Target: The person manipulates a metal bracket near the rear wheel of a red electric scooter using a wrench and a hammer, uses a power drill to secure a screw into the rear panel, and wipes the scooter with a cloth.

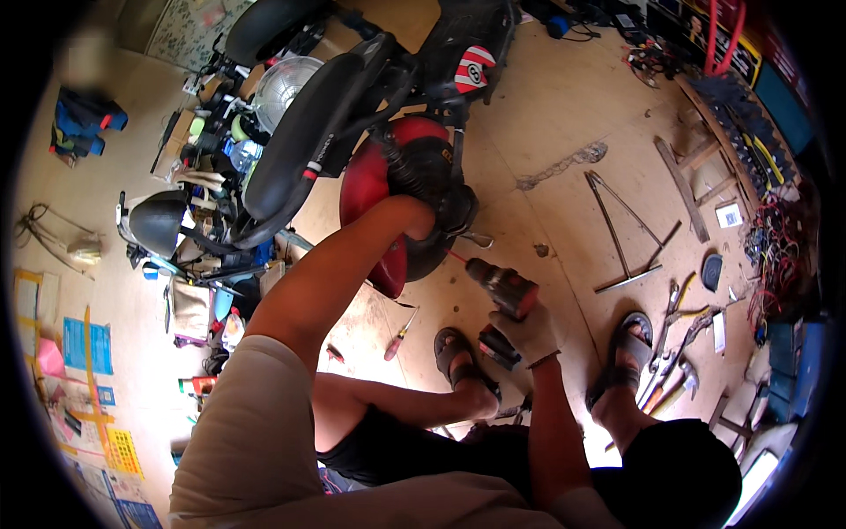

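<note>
My right hand (530,332), in a pale glove, grips a cordless drill (502,286) by its handle. The drill's thin bit points up and left toward the underside of a scooter (300,132). From the lower left, my left arm (344,256) reaches to the scooter's rear end. Its wrist ends against the black engine parts (432,176), beside a red body panel (364,181), and the fingers are hidden there. A small metal lever or loop (480,240) sticks out just above the drill. Whether the bit touches anything cannot be made out.
A screwdriver (401,337) lies on the floor near my left foot. Right of the drill stands a metal frame (621,234). Hammers and pliers (674,379) lie past my right foot. A wooden rack (718,150) and tangled wires (780,247) line the right side. A fan (286,88) stands behind the seat.
</note>
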`<state>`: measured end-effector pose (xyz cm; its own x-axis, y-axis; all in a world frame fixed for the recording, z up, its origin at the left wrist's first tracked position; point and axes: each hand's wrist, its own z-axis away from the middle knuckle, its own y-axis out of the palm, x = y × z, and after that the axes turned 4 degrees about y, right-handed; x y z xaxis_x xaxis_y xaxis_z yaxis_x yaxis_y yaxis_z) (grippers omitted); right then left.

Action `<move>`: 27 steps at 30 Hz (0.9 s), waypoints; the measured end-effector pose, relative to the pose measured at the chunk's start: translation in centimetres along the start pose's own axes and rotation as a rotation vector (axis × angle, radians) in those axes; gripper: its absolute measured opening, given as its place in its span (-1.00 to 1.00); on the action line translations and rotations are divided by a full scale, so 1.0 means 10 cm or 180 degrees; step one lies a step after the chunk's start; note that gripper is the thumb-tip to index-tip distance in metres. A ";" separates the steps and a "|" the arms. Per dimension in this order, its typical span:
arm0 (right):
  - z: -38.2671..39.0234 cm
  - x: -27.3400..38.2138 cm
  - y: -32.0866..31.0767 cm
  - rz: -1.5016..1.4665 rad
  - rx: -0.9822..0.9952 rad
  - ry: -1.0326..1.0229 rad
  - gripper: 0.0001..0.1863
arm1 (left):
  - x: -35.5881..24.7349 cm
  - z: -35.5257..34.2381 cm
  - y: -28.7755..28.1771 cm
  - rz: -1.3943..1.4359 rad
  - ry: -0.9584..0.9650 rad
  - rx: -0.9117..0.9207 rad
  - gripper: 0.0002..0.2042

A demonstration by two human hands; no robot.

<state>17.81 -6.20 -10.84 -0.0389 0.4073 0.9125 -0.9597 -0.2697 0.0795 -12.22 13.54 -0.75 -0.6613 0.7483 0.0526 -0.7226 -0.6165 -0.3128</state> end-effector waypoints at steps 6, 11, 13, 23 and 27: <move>0.00 0.27 0.27 -0.0453 0.0410 -0.0197 -0.63 | 0.01 -0.03 0.01 0.0115 -0.0128 0.0041 -0.69; 0.09 0.36 0.48 -0.1031 0.0527 0.0190 -0.76 | 0.02 -0.13 0.08 0.0105 -0.0174 0.0251 -0.67; 0.08 0.37 0.49 -0.1025 0.0436 0.0224 -0.81 | 0.02 -0.16 0.01 0.0133 -0.0135 0.0231 -0.70; 0.08 0.38 0.62 -0.0667 0.0548 0.0056 -0.56 | 0.01 -0.21 -0.09 0.0168 -0.0021 0.0201 -0.66; 0.14 0.54 0.68 -0.0731 0.0731 0.0014 -0.55 | 0.25 -0.27 0.47 0.0341 -0.0312 0.0221 -0.66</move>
<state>11.50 -7.09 -4.83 0.1697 0.4838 0.8585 -0.8556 -0.3600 0.3720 -16.73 13.24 -4.68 -0.7494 0.6519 0.1156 -0.6567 -0.7096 -0.2555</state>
